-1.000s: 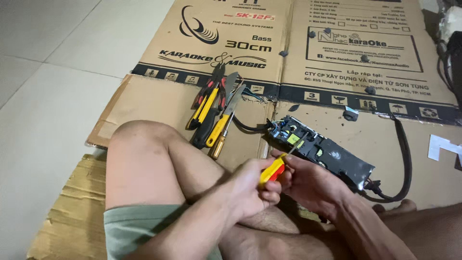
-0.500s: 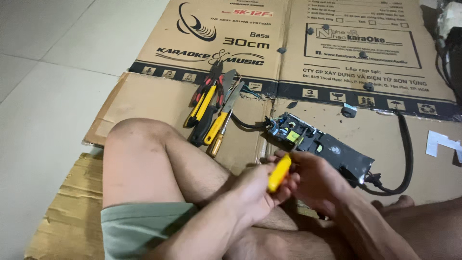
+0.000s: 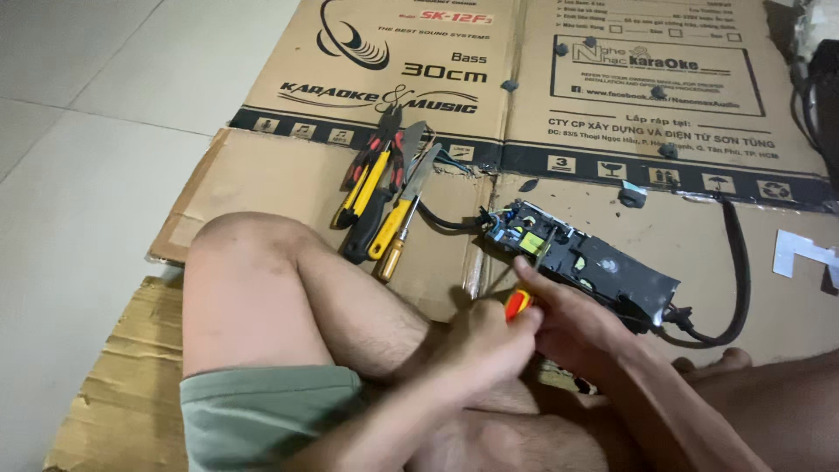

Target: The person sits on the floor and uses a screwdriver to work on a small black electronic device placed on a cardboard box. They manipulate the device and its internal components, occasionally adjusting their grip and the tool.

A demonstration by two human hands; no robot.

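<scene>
Orange-yellow screwdriver [image 3: 519, 303] – clasped in left grip [image 3: 486, 343] | right grip [image 3: 568, 325] steadies circuit board [image 3: 577, 260]

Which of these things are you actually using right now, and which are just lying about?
In use: yellow-and-red screwdriver, held by left hand and right hand; black circuit board.
Lying about: pliers, spare screwdriver, flattened cardboard box, black cable.

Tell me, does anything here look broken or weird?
Yes. The black electronic box lies opened, its circuit board bare at one end with wires trailing. The cardboard beneath is torn and crumpled at its edge. The hand tools lie tidy.
</scene>
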